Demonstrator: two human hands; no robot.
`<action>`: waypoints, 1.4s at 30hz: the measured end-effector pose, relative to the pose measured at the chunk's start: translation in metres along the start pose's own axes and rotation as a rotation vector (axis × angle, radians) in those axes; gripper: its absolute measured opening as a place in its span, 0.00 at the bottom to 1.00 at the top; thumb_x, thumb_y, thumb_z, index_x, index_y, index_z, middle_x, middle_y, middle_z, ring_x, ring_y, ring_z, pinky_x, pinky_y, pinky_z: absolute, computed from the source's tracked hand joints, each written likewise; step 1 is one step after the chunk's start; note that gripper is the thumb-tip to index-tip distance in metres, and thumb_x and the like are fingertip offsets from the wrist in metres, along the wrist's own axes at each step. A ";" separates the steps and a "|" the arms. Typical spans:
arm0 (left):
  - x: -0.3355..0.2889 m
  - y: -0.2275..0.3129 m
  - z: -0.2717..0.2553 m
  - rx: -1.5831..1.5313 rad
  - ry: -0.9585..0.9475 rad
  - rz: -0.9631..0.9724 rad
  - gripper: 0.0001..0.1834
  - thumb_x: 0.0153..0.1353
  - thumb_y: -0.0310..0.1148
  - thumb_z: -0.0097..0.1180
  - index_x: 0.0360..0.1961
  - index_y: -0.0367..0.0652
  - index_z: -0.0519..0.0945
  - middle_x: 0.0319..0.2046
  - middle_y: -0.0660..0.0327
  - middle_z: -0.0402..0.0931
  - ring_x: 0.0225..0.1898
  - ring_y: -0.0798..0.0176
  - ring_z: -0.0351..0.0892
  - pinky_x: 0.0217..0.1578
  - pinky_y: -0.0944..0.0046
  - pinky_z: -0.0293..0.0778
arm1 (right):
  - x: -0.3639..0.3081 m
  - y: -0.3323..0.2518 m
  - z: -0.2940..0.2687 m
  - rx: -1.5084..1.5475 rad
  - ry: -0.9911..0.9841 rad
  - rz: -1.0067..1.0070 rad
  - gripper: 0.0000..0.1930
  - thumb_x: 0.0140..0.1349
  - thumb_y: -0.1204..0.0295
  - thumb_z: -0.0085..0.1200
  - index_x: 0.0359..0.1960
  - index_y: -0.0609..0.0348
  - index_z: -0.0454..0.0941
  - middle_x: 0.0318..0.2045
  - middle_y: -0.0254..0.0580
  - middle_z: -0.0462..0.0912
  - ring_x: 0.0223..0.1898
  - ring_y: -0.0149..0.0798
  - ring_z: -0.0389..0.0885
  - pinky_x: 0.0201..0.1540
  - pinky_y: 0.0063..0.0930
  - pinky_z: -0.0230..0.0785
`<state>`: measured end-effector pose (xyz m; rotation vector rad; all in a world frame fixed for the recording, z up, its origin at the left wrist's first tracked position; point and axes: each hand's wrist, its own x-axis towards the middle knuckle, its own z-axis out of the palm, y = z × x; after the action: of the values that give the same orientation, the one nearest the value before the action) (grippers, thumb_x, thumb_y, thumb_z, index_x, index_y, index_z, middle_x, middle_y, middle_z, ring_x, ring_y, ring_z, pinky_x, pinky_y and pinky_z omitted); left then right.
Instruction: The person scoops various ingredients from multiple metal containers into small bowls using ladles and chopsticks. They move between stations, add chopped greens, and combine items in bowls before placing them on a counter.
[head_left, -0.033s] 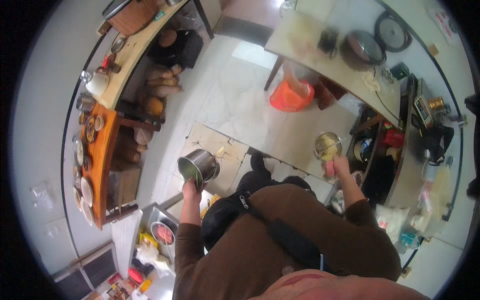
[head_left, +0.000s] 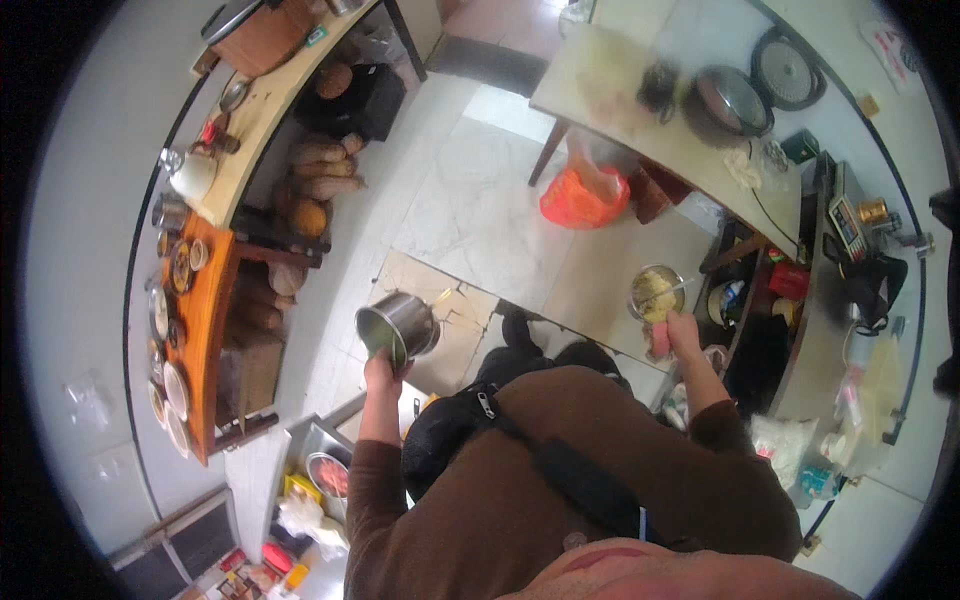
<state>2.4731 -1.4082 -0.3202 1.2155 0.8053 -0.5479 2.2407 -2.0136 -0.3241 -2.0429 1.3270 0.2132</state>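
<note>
My left hand [head_left: 383,369] is closed on the near rim of a deep, shiny metal pot [head_left: 412,322]. The pot is tilted with its mouth toward the left, and its inside looks greenish. Off to the right, my right hand [head_left: 682,334] is closed at the near side of a round metal bowl [head_left: 634,296]. A pink, handle-like part [head_left: 660,338] shows beside its fingers. Pale yellow food [head_left: 657,283] lies in the bowl, with a thin light utensil [head_left: 668,290] across it. The two hands are well apart, both over the floor.
An orange shelf [head_left: 212,340] with dishes runs along the left. Below left, a metal bowl of pink food [head_left: 328,474] stands on a counter. A pale table [head_left: 600,85] bears a dark cooker [head_left: 725,100]; an orange bag [head_left: 583,197] sits beneath. A cluttered rack [head_left: 765,300] flanks my right.
The left hand and pot have shifted very slightly. My right hand and its bowl stay about where they were.
</note>
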 end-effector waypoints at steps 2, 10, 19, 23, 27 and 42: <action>0.038 0.051 0.045 -0.044 0.003 0.056 0.16 0.73 0.32 0.46 0.57 0.35 0.74 0.49 0.49 0.80 0.45 0.50 0.85 0.46 0.44 0.87 | 0.013 -0.032 -0.003 0.092 -0.011 -0.081 0.24 0.63 0.61 0.48 0.42 0.78 0.81 0.36 0.68 0.85 0.42 0.59 0.87 0.46 0.48 0.75; 0.221 0.254 0.226 -0.053 -0.177 0.147 0.18 0.75 0.34 0.46 0.61 0.37 0.72 0.52 0.50 0.79 0.47 0.48 0.84 0.41 0.44 0.86 | 0.176 -0.206 0.048 0.222 -0.168 0.032 0.25 0.61 0.59 0.50 0.43 0.75 0.82 0.37 0.64 0.87 0.42 0.64 0.86 0.48 0.49 0.75; 0.336 0.435 0.323 -0.081 -0.062 0.161 0.20 0.74 0.38 0.51 0.63 0.44 0.74 0.58 0.54 0.78 0.56 0.46 0.80 0.49 0.38 0.82 | 0.390 -0.590 0.074 0.066 -0.425 -0.251 0.25 0.63 0.56 0.50 0.45 0.69 0.83 0.42 0.63 0.87 0.45 0.58 0.87 0.51 0.47 0.76; 0.394 0.513 0.378 -0.041 -0.035 0.099 0.19 0.73 0.37 0.53 0.62 0.45 0.75 0.56 0.54 0.80 0.50 0.47 0.83 0.43 0.41 0.84 | 0.485 -0.749 0.097 0.273 -0.382 -0.438 0.24 0.62 0.56 0.50 0.39 0.69 0.85 0.38 0.65 0.87 0.43 0.58 0.87 0.49 0.47 0.77; 0.486 0.597 0.479 0.124 -0.033 0.107 0.16 0.73 0.35 0.51 0.57 0.40 0.76 0.49 0.52 0.81 0.47 0.49 0.84 0.37 0.45 0.86 | 0.597 -0.843 0.116 0.272 -0.305 -0.329 0.25 0.62 0.55 0.51 0.40 0.71 0.84 0.40 0.67 0.86 0.46 0.60 0.86 0.50 0.48 0.76; 0.865 0.905 1.073 0.416 -0.543 0.064 0.16 0.71 0.30 0.48 0.56 0.35 0.76 0.48 0.50 0.81 0.43 0.48 0.85 0.40 0.43 0.85 | 0.942 -0.955 0.003 0.334 0.105 0.172 0.22 0.60 0.58 0.54 0.40 0.69 0.85 0.37 0.69 0.86 0.45 0.61 0.87 0.49 0.51 0.77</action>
<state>3.9475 -2.1473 -0.3126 1.3716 0.1917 -0.9730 3.4989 -2.4777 -0.3440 -1.6819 1.4933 -0.0402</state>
